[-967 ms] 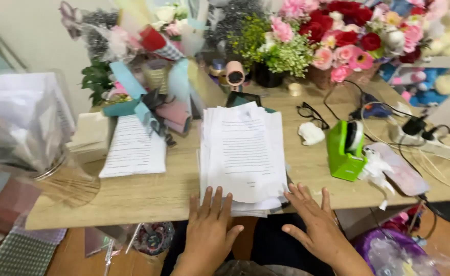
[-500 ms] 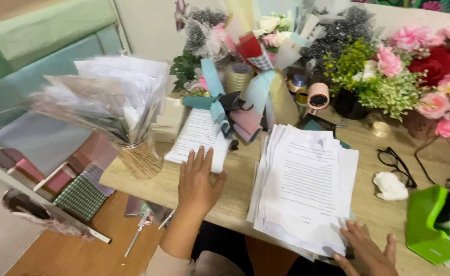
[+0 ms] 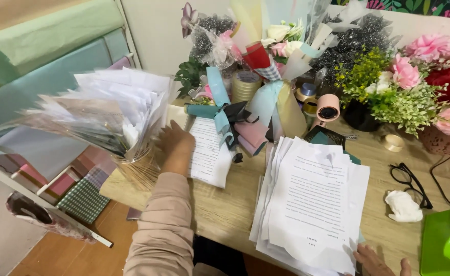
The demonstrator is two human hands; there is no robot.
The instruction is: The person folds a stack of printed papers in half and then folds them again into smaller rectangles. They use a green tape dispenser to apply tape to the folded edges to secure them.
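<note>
1. Where the wooden worktop meets my body, my right hand shows only in part at the lower edge, its fingertips resting at the near corner of the thick stack of printed sheets; I cannot tell how far the fingers are spread.
2. That stack lies fanned and uneven on the worktop, well right of my other arm, with the green stapler near it at the right edge.
3. A crumpled white tissue lies between the stack and the stapler, touching the black glasses just behind it.
4. My left hand, in a beige sleeve, reaches forward with fingers loosely spread; it rests on the left edge of a single printed sheet and touches the bundle of wrapping papers.
5. That bundle stands tilted in a clear container at the worktop's left corner.
6. Just behind the single sheet lie blue and black ribbons and a wrapped bouquet.
7. A pink tape roll stands beside the bouquet.
8. Pink and red flowers fill the far right.
9. Rolls of coloured paper lean at the far left.
</note>
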